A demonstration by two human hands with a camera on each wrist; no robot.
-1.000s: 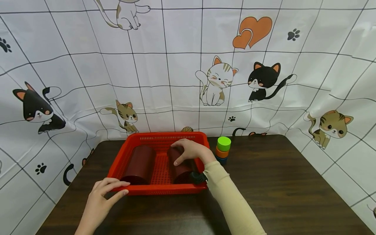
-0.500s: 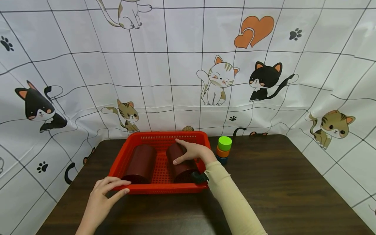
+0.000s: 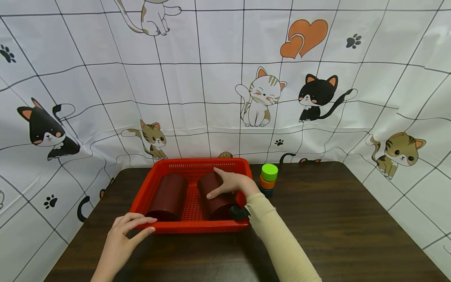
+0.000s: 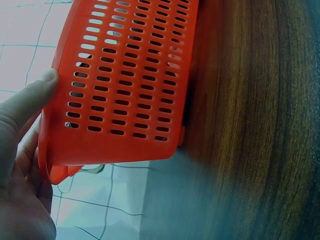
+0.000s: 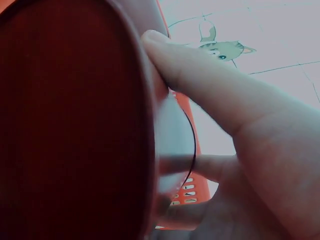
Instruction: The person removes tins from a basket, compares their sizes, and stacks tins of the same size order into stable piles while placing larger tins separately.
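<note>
Two dark red cylinders lie lengthwise in a red plastic basket (image 3: 192, 226). The left cylinder (image 3: 169, 196) lies along the basket's left side, untouched by either hand. My right hand (image 3: 231, 182) reaches in from the right and holds the right cylinder (image 3: 210, 201), with the thumb on its upper surface and fingers on the far side. In the right wrist view, the rimmed, dark near end of that cylinder (image 5: 75, 125) fills the left half. My left hand (image 3: 121, 235) pinches the basket's front-left corner; in the left wrist view, the thumb (image 4: 42, 90) presses outside the rim.
Behind my right wrist, a small stack of green, orange and dark blue round pieces (image 3: 268, 177) stands just right of the basket. The dark wood table (image 3: 345, 223) extends to both sides. A white cloth (image 3: 211, 86) with cat prints hangs behind it.
The right cylinder's far end has swung slightly left, so it lies more at a slant. My right fingertips have shifted a little right along it. The left hand and basket have stayed put.
</note>
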